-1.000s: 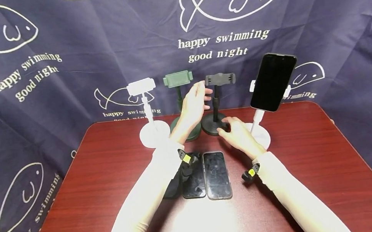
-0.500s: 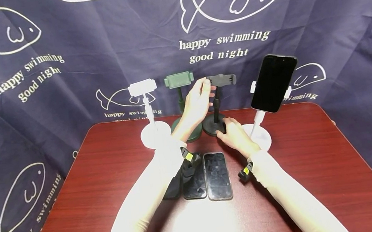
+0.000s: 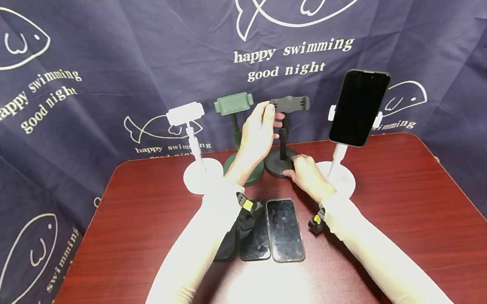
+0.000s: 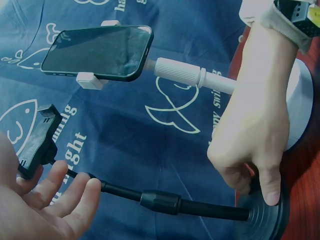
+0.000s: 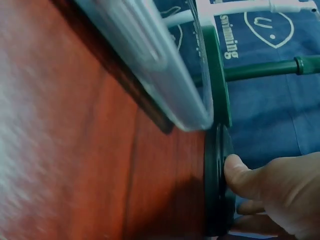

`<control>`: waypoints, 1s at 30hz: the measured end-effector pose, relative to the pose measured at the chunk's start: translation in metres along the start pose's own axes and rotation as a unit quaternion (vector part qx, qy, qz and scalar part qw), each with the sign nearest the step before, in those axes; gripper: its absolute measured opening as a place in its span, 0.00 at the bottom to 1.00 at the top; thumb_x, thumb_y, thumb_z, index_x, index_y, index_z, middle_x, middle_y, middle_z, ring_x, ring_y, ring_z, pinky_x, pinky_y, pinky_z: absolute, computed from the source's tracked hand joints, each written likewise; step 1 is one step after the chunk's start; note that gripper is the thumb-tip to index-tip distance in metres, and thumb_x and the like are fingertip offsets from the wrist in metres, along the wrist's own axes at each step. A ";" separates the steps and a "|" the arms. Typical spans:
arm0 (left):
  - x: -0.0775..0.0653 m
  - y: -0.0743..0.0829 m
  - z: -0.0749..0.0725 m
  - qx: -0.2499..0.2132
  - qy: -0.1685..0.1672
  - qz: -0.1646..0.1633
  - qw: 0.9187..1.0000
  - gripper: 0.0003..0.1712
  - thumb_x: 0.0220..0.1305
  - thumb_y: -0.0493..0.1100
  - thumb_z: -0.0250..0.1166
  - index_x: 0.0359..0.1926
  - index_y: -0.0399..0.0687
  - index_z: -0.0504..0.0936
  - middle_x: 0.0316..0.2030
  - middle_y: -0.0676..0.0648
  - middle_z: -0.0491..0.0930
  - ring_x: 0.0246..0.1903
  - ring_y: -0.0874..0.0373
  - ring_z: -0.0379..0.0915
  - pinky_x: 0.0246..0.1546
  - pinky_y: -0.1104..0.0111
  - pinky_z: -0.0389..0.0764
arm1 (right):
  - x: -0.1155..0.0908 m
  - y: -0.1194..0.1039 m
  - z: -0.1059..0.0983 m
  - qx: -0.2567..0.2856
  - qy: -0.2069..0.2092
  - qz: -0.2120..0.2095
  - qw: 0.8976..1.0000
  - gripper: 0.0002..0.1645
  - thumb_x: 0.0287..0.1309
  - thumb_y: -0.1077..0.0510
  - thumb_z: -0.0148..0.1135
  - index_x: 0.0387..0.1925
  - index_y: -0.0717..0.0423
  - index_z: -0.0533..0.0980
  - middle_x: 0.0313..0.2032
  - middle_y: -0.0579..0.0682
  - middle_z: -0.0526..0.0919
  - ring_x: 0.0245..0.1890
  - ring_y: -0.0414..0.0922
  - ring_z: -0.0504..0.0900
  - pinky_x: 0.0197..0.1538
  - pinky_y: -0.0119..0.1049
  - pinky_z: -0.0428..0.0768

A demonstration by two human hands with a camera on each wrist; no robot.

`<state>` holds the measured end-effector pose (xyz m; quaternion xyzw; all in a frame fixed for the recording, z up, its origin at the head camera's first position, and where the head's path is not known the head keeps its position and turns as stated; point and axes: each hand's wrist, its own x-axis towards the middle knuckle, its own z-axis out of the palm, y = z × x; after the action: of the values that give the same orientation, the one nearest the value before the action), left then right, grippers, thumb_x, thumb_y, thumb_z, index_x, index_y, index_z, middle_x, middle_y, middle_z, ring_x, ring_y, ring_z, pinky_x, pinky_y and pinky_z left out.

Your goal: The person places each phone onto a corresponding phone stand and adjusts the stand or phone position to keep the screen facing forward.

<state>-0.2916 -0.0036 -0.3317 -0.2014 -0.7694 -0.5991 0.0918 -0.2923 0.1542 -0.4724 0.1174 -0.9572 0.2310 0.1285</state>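
Observation:
A black phone stand (image 3: 284,139) stands upright near the back of the table. My left hand (image 3: 256,135) is at the left end of its clamp (image 4: 40,137), thumb in front and index finger behind, pinching it; the other fingers spread loosely. Down at the round base (image 4: 252,225), my right hand (image 3: 309,177) grips the edge, its thumb on top in the left wrist view. The clamp holds no phone. To the right, a white phone stand (image 3: 340,180) carries a tilted black phone (image 3: 358,107).
Left of the black stand are a green phone stand (image 3: 234,104) and another white phone stand (image 3: 186,113). Two phones, a clear-edged one (image 3: 284,230) and a dark one (image 3: 255,244), lie in front, beside a dark item (image 3: 226,248) partly hidden under my left arm.
My left hand has moved slightly right and up onto the end of the clamp. My right hand has shifted a little left, and its fingers have drawn in on the base.

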 end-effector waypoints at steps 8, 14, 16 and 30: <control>0.000 -0.003 0.000 -0.003 0.012 0.018 1.000 0.21 0.75 0.56 0.45 0.56 0.51 0.75 0.37 0.51 0.84 0.36 0.56 0.83 0.31 0.64 0.84 | 0.005 0.006 -0.003 0.003 -0.005 0.004 1.000 0.16 0.47 0.55 0.75 0.27 0.65 0.82 0.29 0.63 0.81 0.35 0.59 0.82 0.41 0.49 0.79; 0.002 -0.004 0.003 -0.024 0.019 0.015 0.999 0.21 0.75 0.55 0.46 0.55 0.51 0.75 0.37 0.49 0.84 0.35 0.58 0.83 0.31 0.64 0.84 | 0.007 0.006 -0.004 -0.005 -0.008 -0.012 1.000 0.16 0.46 0.54 0.76 0.25 0.65 0.82 0.28 0.63 0.81 0.34 0.59 0.82 0.42 0.49 0.79; 0.002 -0.005 0.004 -0.030 0.024 0.013 0.999 0.20 0.75 0.55 0.46 0.55 0.51 0.75 0.36 0.49 0.84 0.35 0.59 0.83 0.30 0.65 0.84 | 0.008 0.006 -0.004 -0.007 -0.008 -0.015 1.000 0.16 0.46 0.54 0.76 0.25 0.65 0.81 0.28 0.62 0.81 0.34 0.58 0.81 0.42 0.48 0.78; -0.001 -0.008 0.009 -0.053 0.050 0.021 0.997 0.19 0.74 0.54 0.49 0.55 0.53 0.77 0.34 0.49 0.85 0.33 0.59 0.83 0.28 0.67 0.83 | 0.004 0.007 -0.005 0.000 -0.007 -0.006 1.000 0.19 0.43 0.52 0.77 0.29 0.66 0.83 0.29 0.60 0.78 0.34 0.57 0.80 0.42 0.48 0.79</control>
<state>-0.2935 0.0032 -0.3413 -0.1919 -0.7266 -0.6464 0.1319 -0.2974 0.1617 -0.4696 0.1246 -0.9575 0.2292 0.1231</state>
